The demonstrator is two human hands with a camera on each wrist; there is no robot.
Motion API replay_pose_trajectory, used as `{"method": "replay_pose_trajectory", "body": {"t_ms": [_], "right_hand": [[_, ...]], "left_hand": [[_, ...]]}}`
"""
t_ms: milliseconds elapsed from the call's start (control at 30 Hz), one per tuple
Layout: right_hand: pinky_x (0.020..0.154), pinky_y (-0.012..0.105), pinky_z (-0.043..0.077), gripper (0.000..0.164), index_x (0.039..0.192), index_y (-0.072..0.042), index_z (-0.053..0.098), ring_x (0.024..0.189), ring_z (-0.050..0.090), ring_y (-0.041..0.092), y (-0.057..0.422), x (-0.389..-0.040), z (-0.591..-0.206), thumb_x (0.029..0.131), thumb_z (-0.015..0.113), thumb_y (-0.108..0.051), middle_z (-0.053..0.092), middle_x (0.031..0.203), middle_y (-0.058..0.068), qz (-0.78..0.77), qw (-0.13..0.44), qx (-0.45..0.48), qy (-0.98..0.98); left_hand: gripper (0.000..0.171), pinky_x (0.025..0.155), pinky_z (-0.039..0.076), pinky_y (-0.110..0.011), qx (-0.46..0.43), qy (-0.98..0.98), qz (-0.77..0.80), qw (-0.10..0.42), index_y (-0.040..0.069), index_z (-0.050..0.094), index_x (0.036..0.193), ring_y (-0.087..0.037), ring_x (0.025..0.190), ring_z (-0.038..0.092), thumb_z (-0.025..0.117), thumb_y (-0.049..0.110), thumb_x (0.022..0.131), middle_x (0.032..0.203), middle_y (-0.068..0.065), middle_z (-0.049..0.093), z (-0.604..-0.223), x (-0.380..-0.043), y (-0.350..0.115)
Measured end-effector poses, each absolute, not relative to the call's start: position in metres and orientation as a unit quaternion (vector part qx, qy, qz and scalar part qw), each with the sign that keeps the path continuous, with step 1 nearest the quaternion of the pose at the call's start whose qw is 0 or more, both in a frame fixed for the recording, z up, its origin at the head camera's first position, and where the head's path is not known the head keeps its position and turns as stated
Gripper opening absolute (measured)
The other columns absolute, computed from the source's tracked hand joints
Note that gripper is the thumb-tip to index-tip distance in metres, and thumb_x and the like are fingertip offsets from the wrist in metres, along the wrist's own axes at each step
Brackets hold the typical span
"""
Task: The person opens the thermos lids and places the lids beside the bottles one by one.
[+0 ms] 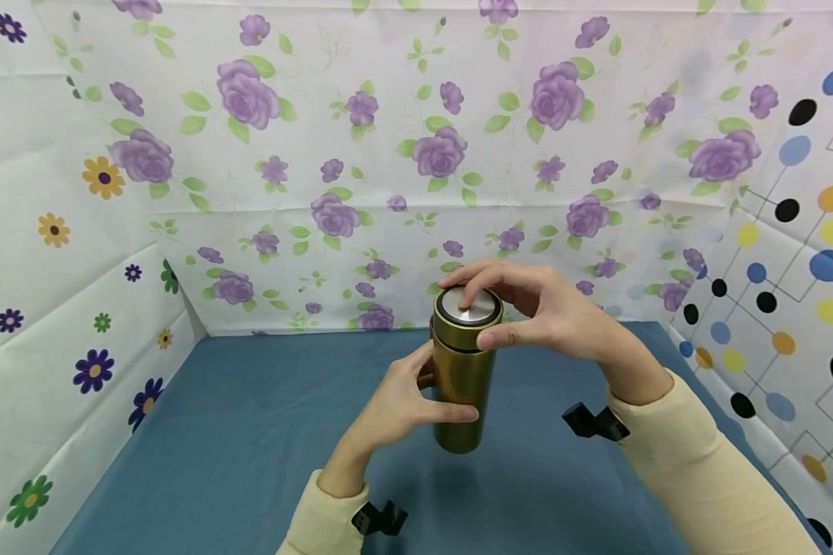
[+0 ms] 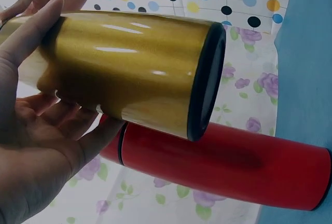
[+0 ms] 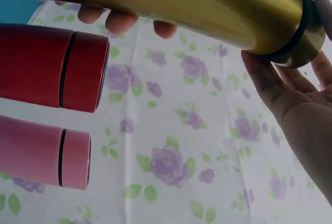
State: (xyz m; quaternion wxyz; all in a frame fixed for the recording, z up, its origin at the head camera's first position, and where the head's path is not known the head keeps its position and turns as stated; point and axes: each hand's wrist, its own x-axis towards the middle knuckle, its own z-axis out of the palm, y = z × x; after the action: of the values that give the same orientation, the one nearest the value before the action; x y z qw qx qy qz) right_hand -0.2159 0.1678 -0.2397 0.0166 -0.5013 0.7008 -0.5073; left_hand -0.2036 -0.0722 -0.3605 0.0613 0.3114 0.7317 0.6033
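Note:
A gold thermos flask (image 1: pixel 460 385) stands nearly upright between both hands in the head view. My left hand (image 1: pixel 404 397) grips its body, thumb across the front and fingers round the far side. At the top, my right hand (image 1: pixel 537 308) holds the lid (image 1: pixel 451 333), with the thumb at the near side and fingers over the silver top. The lid sits on the body, a dark ring showing between them. In the left wrist view the flask's black base (image 2: pixel 207 86) is uncovered.
A red flask (image 2: pixel 223 167) shows beyond the gold one in the left wrist view. The right wrist view has a pink flask (image 3: pixel 31 149) beside it. A blue cloth (image 1: pixel 250 432) covers the table, with a flowered sheet (image 1: pixel 389 154) behind and patterned sheets at both sides.

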Motion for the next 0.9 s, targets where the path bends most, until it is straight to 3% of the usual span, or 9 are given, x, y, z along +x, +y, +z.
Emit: {"method": "replay_pose_trajectory", "body": {"t_ms": [267, 600, 733, 900], "right_hand": [[0.119, 0.04, 0.039, 0.032, 0.127, -0.012, 0.066, 0.145, 0.045, 0.025, 0.167, -0.211, -0.243, 0.097, 0.075, -0.008, 0.05, 0.153, 0.008, -0.487, -0.025, -0.487, 0.725], [0.107, 0.038, 0.048, 0.037, 0.122, -0.014, 0.066, 0.134, 0.054, 0.021, 0.149, -0.195, -0.252, 0.089, 0.083, -0.008, 0.057, 0.145, 0.005, -0.406, -0.196, -0.432, 0.781], [0.111, 0.038, 0.046, 0.033, 0.121, -0.011, 0.066, 0.134, 0.054, 0.023, 0.152, -0.197, -0.251, 0.091, 0.08, -0.006, 0.057, 0.144, 0.006, -0.43, -0.162, -0.442, 0.77], [0.116, 0.038, 0.042, 0.028, 0.122, -0.008, 0.066, 0.14, 0.05, 0.028, 0.165, -0.209, -0.245, 0.096, 0.075, -0.005, 0.055, 0.147, 0.008, -0.497, -0.041, -0.476, 0.725]], "left_hand": [[0.074, 0.106, 0.05, -0.049, 0.291, 0.74, 0.605, 0.035, 0.036, 0.052, 0.148, -0.016, 0.12, 0.063, 0.089, 0.03, 0.085, 0.136, 0.007, 0.062, -0.361, -0.202, -0.071], [0.074, 0.106, 0.05, -0.048, 0.263, 0.747, 0.61, 0.015, 0.03, 0.051, 0.15, -0.017, 0.121, 0.062, 0.089, 0.028, 0.086, 0.135, 0.002, 0.063, -0.36, -0.201, -0.069], [0.075, 0.106, 0.05, -0.048, 0.269, 0.746, 0.609, 0.02, 0.03, 0.05, 0.15, -0.018, 0.121, 0.062, 0.089, 0.028, 0.086, 0.136, 0.003, 0.062, -0.361, -0.201, -0.07], [0.075, 0.106, 0.049, -0.05, 0.291, 0.736, 0.609, 0.054, 0.036, 0.051, 0.15, -0.018, 0.121, 0.062, 0.088, 0.031, 0.085, 0.138, 0.005, 0.061, -0.361, -0.203, -0.071]]}}
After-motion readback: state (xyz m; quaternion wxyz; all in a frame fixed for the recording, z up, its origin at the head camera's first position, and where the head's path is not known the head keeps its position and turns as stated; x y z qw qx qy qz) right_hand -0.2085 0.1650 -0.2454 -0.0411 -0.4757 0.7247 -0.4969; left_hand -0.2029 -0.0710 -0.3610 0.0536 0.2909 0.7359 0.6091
